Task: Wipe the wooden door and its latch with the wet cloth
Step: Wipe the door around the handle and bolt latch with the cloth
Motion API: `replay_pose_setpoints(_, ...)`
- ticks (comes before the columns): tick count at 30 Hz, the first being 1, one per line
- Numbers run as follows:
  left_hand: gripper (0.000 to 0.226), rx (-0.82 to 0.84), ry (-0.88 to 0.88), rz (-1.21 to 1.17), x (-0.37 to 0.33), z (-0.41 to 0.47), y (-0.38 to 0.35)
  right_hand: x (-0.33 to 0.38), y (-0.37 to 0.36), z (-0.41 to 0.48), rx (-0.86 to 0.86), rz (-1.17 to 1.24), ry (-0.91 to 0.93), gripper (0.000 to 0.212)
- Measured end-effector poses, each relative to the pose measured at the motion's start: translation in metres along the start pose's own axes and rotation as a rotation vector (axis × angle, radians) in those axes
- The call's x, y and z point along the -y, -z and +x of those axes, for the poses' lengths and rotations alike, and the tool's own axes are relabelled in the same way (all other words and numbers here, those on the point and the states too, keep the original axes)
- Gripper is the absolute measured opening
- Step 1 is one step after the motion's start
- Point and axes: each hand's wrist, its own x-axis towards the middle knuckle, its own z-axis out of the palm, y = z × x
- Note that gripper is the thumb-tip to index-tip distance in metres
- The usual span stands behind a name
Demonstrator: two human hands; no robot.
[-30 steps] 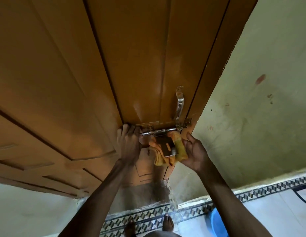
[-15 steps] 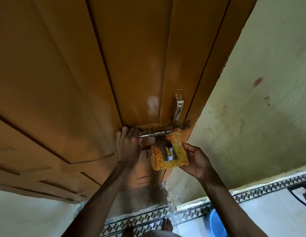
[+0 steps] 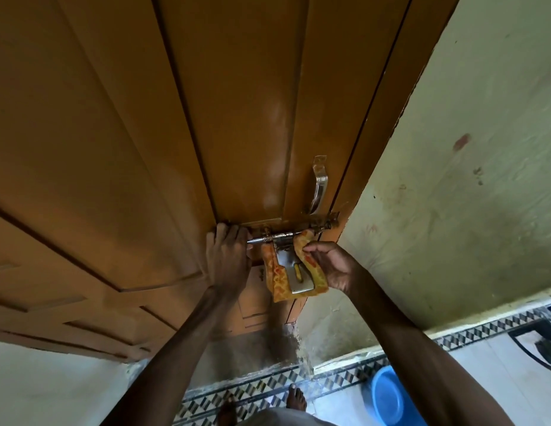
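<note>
Since a second ago the cloth [image 3: 278, 276] has been drawn up and looped behind the hanging hasp plate [image 3: 294, 272], and the right hand [image 3: 332, 267] has shifted from cupping the bundle from below to pinching its upper right corner. That hand's thumb and fingertips are closed together on the orange-and-yellow fabric just below the bolt; the rest of the cloth hangs down to the left of the hand, showing on both sides of the plate and below its lower edge.

Left of the cloth, the left hand [image 3: 228, 259] has stayed put, lying flat against the wooden door [image 3: 231, 118] with its fingers extended upward and slightly curled at the tips, next to the pointed end of the latch [image 3: 286, 236]. It grips nothing; whether a fingertip touches the bolt end cannot be told. The latch bolt runs across between the two hands, from beside the left fingertips to the door edge above the right hand. Higher up from the right hand, a metal pull handle [image 3: 318, 186] stands upright on the door.

To the right of the right hand is a pale green wall [image 3: 452, 195] with a few reddish marks. Below both forearms, a patterned tile border [image 3: 298, 382] crosses the floor, with bare toes [image 3: 295, 398] on it and a blue basin [image 3: 388, 395] near the right forearm.
</note>
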Motion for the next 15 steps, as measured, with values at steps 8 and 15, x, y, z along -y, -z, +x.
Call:
replay_pose_setpoints(8,0.026,0.000,-0.002,-0.014,0.002,0.001,-0.002,-0.043,0.007,-0.019,0.050,0.002,0.068,0.038)
replay_pose_setpoints(15,0.027,-0.020,0.024,-0.050,0.001,0.001,-0.003,-0.030,0.007,-0.012,0.034,-0.056,0.036,0.056)
